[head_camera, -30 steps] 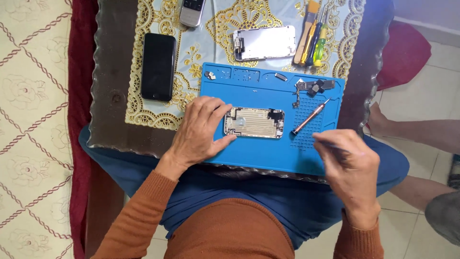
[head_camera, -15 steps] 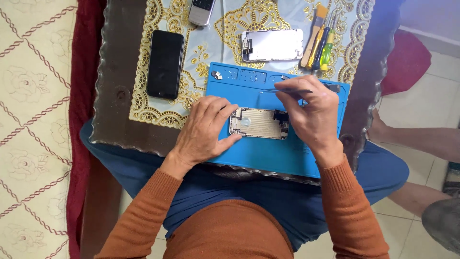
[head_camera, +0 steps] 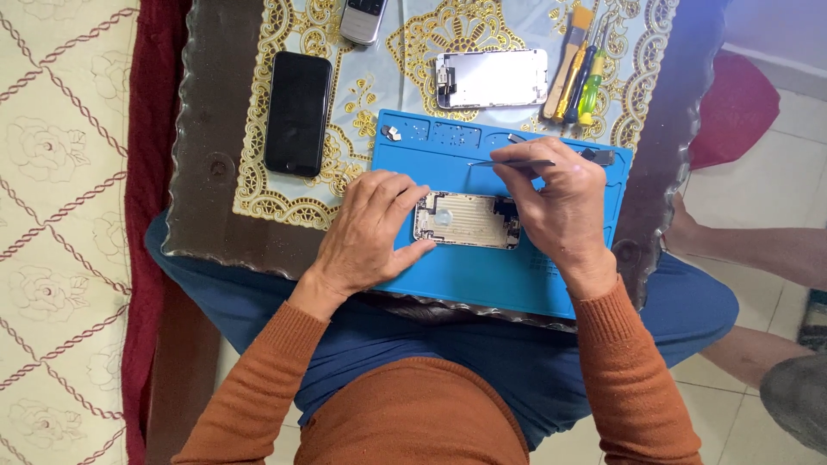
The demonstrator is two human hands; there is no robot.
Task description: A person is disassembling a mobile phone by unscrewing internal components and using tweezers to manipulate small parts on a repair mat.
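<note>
An opened phone body [head_camera: 466, 220], metal insides up, lies on a blue repair mat [head_camera: 482, 275]. My left hand [head_camera: 372, 231] grips its left end, thumb below and fingers above. My right hand [head_camera: 556, 205] rests over the phone's right end and pinches thin tweezers [head_camera: 510, 163] that point left above the phone. A small dark part [head_camera: 600, 157] lies on the mat beside my right hand.
On the glass table top: a black phone [head_camera: 297, 113] face up at left, a keypad phone [head_camera: 362, 19] at the back, a detached screen [head_camera: 491, 78], and a brush and screwdrivers [head_camera: 579, 65]. Another person's leg [head_camera: 751, 250] is at the right.
My right hand moved from the mat's right edge up and left onto the phone's right end, now holding tweezers. My left hand stayed on the phone. The view shifted slightly.
</note>
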